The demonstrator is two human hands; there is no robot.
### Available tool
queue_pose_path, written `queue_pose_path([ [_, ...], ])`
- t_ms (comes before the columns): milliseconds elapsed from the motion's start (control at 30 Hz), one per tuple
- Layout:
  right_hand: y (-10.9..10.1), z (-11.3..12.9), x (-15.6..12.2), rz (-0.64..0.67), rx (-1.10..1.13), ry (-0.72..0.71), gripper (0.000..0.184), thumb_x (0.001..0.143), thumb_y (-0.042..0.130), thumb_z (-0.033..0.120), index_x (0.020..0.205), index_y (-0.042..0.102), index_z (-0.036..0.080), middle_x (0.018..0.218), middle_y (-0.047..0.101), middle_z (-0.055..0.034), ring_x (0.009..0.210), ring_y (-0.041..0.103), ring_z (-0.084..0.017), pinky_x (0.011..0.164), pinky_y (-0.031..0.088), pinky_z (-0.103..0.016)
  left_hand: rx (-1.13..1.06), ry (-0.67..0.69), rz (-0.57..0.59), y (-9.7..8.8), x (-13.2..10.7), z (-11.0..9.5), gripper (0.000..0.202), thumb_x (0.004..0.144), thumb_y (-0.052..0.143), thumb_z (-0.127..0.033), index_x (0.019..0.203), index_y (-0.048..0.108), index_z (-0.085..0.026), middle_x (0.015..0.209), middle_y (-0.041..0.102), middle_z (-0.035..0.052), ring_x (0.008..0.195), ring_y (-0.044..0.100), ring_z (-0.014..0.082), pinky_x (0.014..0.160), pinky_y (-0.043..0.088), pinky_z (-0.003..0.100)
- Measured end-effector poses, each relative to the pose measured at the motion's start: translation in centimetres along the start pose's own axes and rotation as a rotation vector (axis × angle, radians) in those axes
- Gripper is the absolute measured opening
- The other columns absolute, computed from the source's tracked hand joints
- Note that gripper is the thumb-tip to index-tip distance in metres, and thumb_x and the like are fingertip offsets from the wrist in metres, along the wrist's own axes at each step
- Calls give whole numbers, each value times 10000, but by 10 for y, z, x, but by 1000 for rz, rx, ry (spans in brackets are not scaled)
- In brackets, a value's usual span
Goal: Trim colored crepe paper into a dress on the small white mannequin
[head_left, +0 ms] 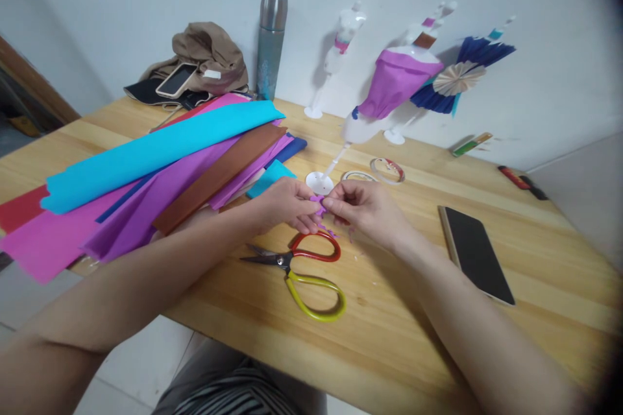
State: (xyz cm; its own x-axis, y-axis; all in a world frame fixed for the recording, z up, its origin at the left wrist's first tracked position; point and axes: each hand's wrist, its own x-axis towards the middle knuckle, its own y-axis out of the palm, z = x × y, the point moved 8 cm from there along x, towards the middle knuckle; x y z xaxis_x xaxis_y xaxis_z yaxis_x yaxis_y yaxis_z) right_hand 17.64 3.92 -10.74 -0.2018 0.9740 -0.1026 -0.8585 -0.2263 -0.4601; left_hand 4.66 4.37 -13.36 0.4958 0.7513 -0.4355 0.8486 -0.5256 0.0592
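We judge the purple paper scrap [318, 201] light, flimsy, easily torn | our left hand [287, 204] and right hand [366, 207] both pinch its edges

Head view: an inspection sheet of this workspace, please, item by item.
Surface: wooden table, with tiny paper snippets by the scissors.
Job's things: purple paper piece pinched between both hands; scissors lying just in front; coloured paper sheets piled at left.
Clutter: dark phone at right, tape rolls, three figures on stands, flask, bag with a second phone on it.
Hands: left hand and right hand both shut on the paper piece.
Cables: nothing seen.
Surroundings: white wall behind, tiled floor below.
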Motion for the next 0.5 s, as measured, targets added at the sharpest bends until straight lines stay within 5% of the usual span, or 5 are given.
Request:
queue_pose_path([
  [500, 10, -12, -1, 26, 157, 86, 453, 665, 892, 600, 683, 612, 245, 577, 671, -3, 503, 593, -154, 520, 494, -298, -29, 35, 12, -4, 7, 5, 197, 801, 799, 39, 690, 719, -102, 580, 724, 20, 527, 699, 98, 557, 590, 172],
])
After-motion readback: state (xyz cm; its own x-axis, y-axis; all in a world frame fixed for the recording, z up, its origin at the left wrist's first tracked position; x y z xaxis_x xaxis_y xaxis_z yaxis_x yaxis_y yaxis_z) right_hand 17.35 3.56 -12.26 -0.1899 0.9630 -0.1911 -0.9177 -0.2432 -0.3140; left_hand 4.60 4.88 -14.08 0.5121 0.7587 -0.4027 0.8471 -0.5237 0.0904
